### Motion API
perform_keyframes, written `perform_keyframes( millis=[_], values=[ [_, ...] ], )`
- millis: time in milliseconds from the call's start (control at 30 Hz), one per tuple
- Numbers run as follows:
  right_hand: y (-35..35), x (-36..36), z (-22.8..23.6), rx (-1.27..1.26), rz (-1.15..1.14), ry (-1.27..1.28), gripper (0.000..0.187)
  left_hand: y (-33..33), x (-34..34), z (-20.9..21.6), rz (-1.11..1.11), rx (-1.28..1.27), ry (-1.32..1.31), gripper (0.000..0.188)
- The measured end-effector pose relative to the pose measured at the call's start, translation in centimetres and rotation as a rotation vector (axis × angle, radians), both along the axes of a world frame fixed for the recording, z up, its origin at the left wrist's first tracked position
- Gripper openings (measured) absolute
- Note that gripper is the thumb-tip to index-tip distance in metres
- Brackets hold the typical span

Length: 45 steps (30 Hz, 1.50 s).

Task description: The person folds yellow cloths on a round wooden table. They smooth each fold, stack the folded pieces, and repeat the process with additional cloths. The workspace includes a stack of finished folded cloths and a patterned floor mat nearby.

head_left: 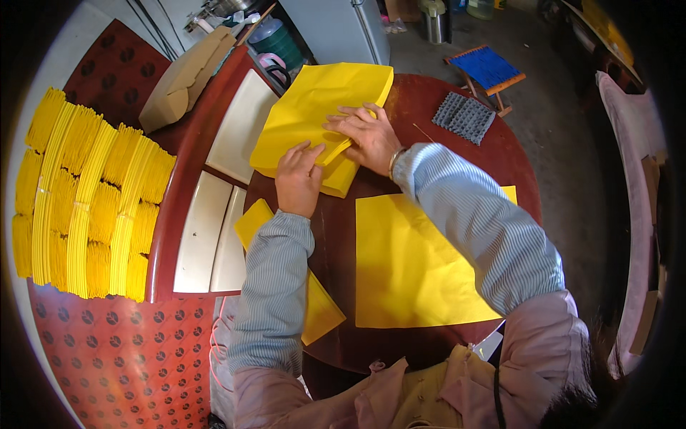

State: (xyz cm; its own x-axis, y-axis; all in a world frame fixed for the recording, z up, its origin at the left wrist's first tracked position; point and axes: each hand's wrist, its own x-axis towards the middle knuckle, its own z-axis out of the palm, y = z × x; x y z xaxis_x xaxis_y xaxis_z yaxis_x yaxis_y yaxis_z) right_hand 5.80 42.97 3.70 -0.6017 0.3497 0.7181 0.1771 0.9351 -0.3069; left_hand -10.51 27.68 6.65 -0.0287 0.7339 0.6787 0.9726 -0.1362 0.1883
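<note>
A thick stack of yellow paper sheets lies at the far side of the round dark-red table. At its near edge, the fingers of my left hand are curled onto the paper, gripping it. My right hand holds the stack's near right edge, with bent fingers over the top. Part of the yellow paper juts out below the edge, between and under my hands. A large yellow sheet lies flat nearer me, partly covered by my right forearm. A folded yellow strip passes beneath my left forearm.
Bundled yellow folded paper fills the red-edged cabinet top at left, near an open cardboard box. A grey egg tray sits on the table's far right. Beyond it stand a blue folding stool and a metal flask.
</note>
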Motion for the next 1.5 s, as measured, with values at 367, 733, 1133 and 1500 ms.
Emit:
perform_keyframes(
  millis=[367, 733, 1133, 1500],
  values=[
    [13.3, -2.2, -0.1, -0.128, -0.387, -0.351, 0.034, 1.2, -4.5, 9.2, -0.066, -0.066, 0.050, 0.042],
    [12.6, 5.2, 15.1, 0.154, -0.272, -0.208, 0.028, -4.5, -5.3, 23.3, -0.050, -0.014, -0.336, 0.032],
    [-3.5, 31.3, 24.4, -0.814, 0.331, -0.181, 0.045, -18.8, 2.7, 22.8, -0.257, -0.211, -1.157, 0.025],
    [-7.6, 35.6, 2.2, -1.594, -0.128, 0.140, 0.045, -10.3, 8.0, 0.2, -0.205, -0.639, -1.705, 0.034]
  ],
)
